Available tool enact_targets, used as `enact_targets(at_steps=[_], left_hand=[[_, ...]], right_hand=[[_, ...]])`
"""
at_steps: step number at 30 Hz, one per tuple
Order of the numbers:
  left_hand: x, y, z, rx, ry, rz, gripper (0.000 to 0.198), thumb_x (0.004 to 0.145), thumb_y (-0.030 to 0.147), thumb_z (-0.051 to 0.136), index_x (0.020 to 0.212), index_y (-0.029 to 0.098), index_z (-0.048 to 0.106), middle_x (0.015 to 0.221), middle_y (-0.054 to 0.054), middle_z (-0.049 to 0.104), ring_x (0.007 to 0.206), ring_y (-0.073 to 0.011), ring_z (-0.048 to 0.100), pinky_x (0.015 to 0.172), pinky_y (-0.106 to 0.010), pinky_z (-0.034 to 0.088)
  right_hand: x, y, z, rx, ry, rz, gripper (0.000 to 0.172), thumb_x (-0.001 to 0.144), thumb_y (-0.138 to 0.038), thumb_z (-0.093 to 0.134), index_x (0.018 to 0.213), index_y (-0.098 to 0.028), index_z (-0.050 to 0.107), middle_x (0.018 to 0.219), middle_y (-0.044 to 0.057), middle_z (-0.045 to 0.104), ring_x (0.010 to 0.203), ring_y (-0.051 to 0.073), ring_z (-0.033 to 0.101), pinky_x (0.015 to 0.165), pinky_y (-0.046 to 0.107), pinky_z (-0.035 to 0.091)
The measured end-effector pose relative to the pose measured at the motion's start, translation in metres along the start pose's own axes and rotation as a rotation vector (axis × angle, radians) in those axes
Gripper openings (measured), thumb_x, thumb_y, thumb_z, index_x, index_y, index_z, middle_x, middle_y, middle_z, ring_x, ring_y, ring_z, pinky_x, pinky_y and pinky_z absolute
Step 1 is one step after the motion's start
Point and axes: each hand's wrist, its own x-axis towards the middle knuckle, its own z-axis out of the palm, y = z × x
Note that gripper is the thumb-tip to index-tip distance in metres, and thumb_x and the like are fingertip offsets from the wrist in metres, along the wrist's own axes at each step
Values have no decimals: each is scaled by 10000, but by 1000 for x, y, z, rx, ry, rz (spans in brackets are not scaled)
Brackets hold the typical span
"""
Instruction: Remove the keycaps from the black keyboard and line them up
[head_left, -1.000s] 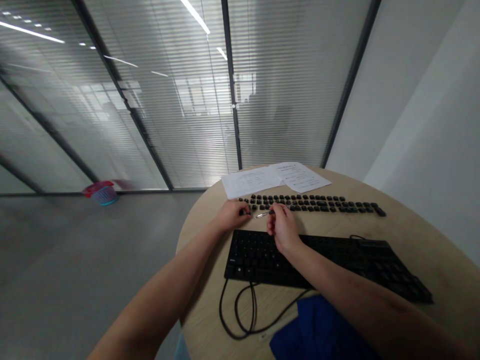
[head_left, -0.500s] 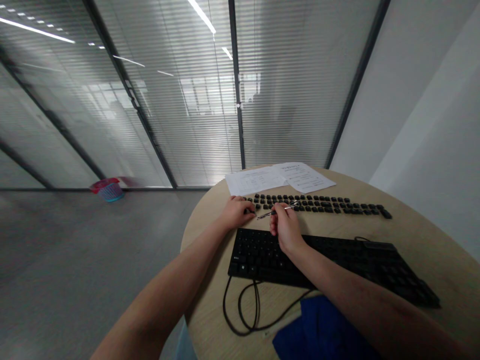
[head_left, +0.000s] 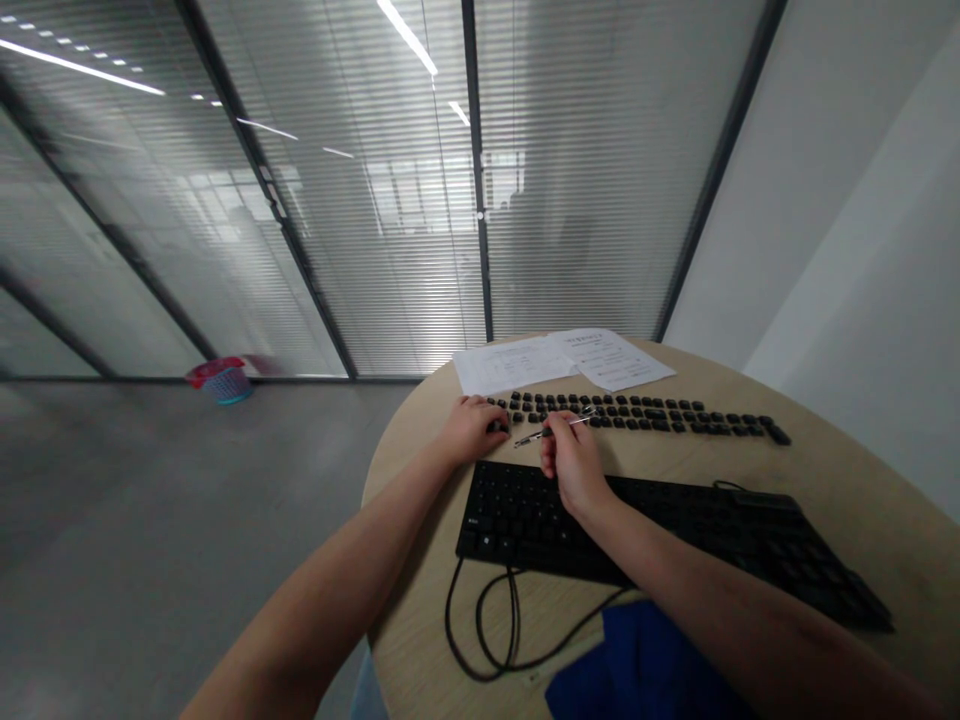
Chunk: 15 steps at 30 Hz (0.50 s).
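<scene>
My right hand is closed around a slim keycap puller, with metal wire showing on both sides of the fingers. Its left tip points toward my left hand, a short gap away. My left hand is curled at the left end of the rows of loose keycaps, with a dark keycap between thumb and fingers. Below both hands lies a black keyboard, partly covered by my right wrist and forearm. The keyboard's right part sits in shade, so its keys are hard to make out.
Two printed sheets of paper lie behind the keycaps on the round wooden table. A black cable loops in front of the keyboard, near blue cloth. On the floor at left stands a pink and blue basket.
The view has shifted slightly. The keycap puller's left tip has drawn a little away from my left hand's fingers. Both hands otherwise keep nearly the same place.
</scene>
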Motion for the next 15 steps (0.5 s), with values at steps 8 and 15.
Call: enact_targets(at_steps=[8, 15], left_hand=[[2, 1, 0, -17, -9, 3, 123, 841, 278, 772, 962, 252, 771, 961, -42, 775, 1019, -266, 661, 971, -409, 434], [0, 1, -6, -91, 43, 1, 138, 834, 235, 773, 970, 251, 760, 1021, -39, 788, 1042, -267, 667, 971, -405, 447]], right_hand=[[0, 0, 0, -10, -6, -13, 346, 760, -529, 712, 796, -233, 536, 485, -105, 494, 350, 70, 385, 292, 156, 279], [-2, -1, -1, -22, -2, -19, 328, 768, -514, 712, 800, -235, 542, 481, -101, 498, 360, 79, 407, 296, 155, 286]])
